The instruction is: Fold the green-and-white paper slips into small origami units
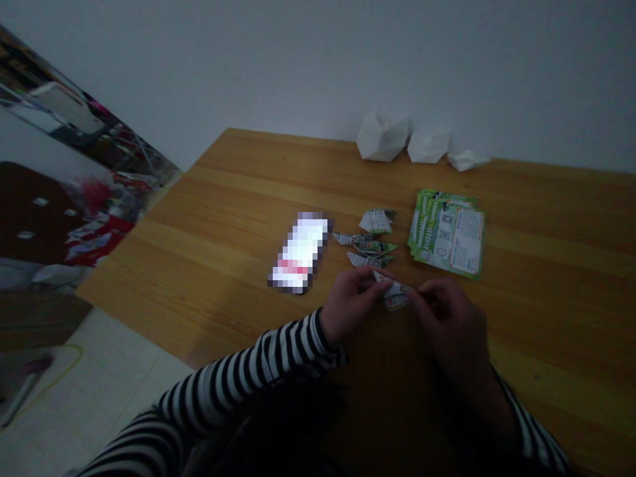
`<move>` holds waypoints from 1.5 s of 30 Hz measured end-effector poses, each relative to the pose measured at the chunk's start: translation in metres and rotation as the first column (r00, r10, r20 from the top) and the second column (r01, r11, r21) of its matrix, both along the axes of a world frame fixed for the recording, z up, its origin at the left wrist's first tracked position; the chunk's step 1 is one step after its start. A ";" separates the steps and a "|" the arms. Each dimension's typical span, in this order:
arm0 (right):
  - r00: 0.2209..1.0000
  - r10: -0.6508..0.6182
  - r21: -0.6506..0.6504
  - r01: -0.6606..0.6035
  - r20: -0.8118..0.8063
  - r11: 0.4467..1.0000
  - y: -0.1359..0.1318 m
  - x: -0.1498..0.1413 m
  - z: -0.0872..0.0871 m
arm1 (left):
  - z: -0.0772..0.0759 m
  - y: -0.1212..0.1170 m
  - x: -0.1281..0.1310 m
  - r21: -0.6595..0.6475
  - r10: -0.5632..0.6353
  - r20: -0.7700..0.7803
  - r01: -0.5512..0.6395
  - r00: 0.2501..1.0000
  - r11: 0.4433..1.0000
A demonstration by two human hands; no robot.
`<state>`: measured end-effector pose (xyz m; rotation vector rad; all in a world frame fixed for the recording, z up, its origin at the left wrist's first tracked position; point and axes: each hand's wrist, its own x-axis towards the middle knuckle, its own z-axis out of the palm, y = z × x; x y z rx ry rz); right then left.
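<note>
the left hand (349, 305) and the right hand (452, 324) are meeting over the near part of the desk (556, 265), with a small slip (397, 299) of printed paper sitting between them. the fingers (370, 293) of the left hand are clamping the slip at its left end; those of the right hand are pinching its right end. both hands are partly covering the slip, so its full outline is being hidden.

just beyond the left hand, a cluster of folded papers (377, 220), printed in black and green, is lying on the desk, some pieces overlapping; their exact count is not showing clearly. this cluster is occupying the space between a phone (301, 255) and a stack of cards (450, 232). the phone, at left, is lying face up, its bright screen appearing as coarse blocks too blurred for reading. the cards, green and white, are lying flat at right, fanning over one another.

farther back, three white shapes (381, 138) are lining up near the wall (298, 66), diminishing from left to right; the right one is lying lowest.

striped sleeves (248, 371) are covering the forearms. past the desk's left side, pale floor (134, 371) is showing, with red clutter (99, 232) sitting beside a dark panel (30, 215).
</note>
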<state>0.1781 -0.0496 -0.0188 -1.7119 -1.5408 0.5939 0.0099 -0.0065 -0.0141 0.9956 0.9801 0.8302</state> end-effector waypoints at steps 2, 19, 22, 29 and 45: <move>0.973 -0.051 -0.072 0.035 -0.224 0.997 0.003 0.002 0.001 | 0.001 -0.002 0.000 0.049 -0.005 -0.004 0.006 1.000 0.999; 0.962 -0.023 -0.096 -0.004 -0.274 0.995 -0.003 -0.010 0.005 | 0.004 -0.007 -0.002 0.400 0.007 -0.396 0.166 0.918 0.901; 0.990 -0.017 0.025 0.020 -0.141 0.999 -0.009 -0.013 0.007 | 0.003 -0.005 -0.002 0.349 -0.014 -0.343 0.141 0.939 0.926; 0.983 0.121 0.239 -0.153 0.141 0.959 -0.011 -0.010 0.007 | 0.005 0.003 -0.005 0.216 -0.159 -0.175 0.196 0.972 0.957; 0.963 0.022 0.009 -0.020 -0.270 1.000 -0.010 -0.011 -0.002 | 0.002 0.008 -0.010 -0.010 -0.136 0.134 0.139 0.982 0.990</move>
